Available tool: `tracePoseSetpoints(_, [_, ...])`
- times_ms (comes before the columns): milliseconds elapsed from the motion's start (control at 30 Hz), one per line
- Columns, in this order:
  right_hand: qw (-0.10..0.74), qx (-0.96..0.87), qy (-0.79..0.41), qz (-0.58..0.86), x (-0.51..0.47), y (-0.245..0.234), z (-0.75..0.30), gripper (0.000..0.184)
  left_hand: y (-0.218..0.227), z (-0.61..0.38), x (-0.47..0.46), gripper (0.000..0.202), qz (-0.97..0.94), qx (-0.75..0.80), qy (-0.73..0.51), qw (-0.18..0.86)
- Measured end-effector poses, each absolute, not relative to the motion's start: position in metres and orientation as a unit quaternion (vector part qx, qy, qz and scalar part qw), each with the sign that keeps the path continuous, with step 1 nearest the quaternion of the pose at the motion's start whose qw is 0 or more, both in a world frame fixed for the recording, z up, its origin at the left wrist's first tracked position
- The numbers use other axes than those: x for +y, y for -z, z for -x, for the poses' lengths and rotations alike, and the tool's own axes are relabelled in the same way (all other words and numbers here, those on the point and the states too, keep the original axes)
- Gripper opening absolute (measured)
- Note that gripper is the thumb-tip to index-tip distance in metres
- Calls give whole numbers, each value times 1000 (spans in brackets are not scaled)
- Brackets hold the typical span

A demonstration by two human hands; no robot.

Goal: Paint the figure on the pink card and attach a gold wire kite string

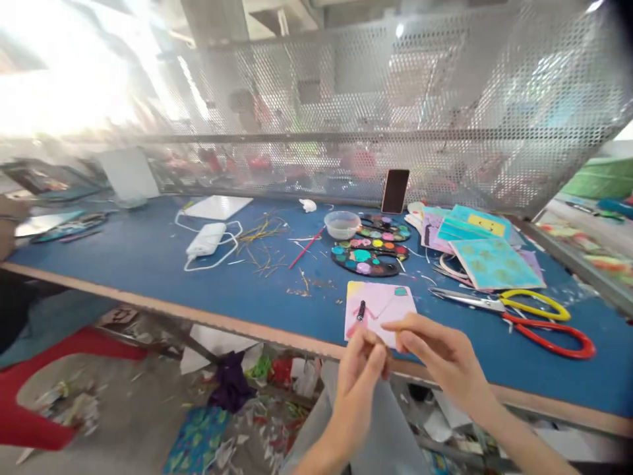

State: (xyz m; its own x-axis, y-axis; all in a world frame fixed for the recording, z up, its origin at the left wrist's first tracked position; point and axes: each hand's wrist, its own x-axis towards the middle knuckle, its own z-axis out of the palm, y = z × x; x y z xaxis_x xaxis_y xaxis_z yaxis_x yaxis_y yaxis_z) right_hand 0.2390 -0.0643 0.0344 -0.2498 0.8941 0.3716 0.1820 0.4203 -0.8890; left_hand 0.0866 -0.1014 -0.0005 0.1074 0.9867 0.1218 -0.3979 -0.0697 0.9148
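A small pinkish-lilac card (390, 305) painted with a figure, a dark stroke and a teal patch lies by the table's front edge. Just in front of it my left hand (360, 369) is closed, thumb against curled fingers; whatever it pinches is too small to name. Over the card's lower right corner, my right hand (442, 353) also pinches with thumb and forefinger, and its contents, if any, cannot be made out. The fingertips of the two hands are close together but apart. Scissors (487, 303) with one yellow and one red handle lie right of the card.
Behind the card are paint palettes (366, 257), a clear plastic bowl (342, 225) and a red brush (306, 247). A phone (395, 191) leans on the mesh screen. Painted cards (497, 260) pile up at right. Dry straws (262, 234) and a white corded device (206, 241) lie left.
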Motion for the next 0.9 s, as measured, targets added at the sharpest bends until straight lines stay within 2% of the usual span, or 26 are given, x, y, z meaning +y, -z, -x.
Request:
tracePoseSetpoints(100, [572,-624,-367,387,-84,-25,-228,28,1,-87,-112,34,-460,310,-555,619])
tracePoseSetpoints(300, [613,-564,-389,393,-108,-16,-241,29,-8,-83,-141,42,-470,291,-522,650])
tracePoseSetpoints(367, [659,-512,-379,400,-118,-16,-249,27,-10,-83,-151,43,-475,283,-509,660])
tracePoseSetpoints(467, [724,-438,-340,411,-134,-13,-257,38,-8,-85,-164,44,-460,273,-518,667])
tracePoseSetpoints(567, [670,-507,-334,426,-154,0,-252,60,-1,-90,-172,43,-436,261,-536,674])
tracePoseSetpoints(667, [597,-576,-307,467,-175,14,-235,41,6,-102,-173,44,-428,232,-527,697])
tracePoseSetpoints(733, [600,-560,-281,496,-182,18,-226,31,9,-111,-171,43,-420,220,-517,713])
tracePoseSetpoints(800, [607,-555,-270,500,-179,15,-222,28,11,-116,-168,40,-421,224,-521,708])
tracePoseSetpoints(900, [626,-532,-264,505,-163,7,-229,32,10,-111,-159,34,-489,255,-540,636])
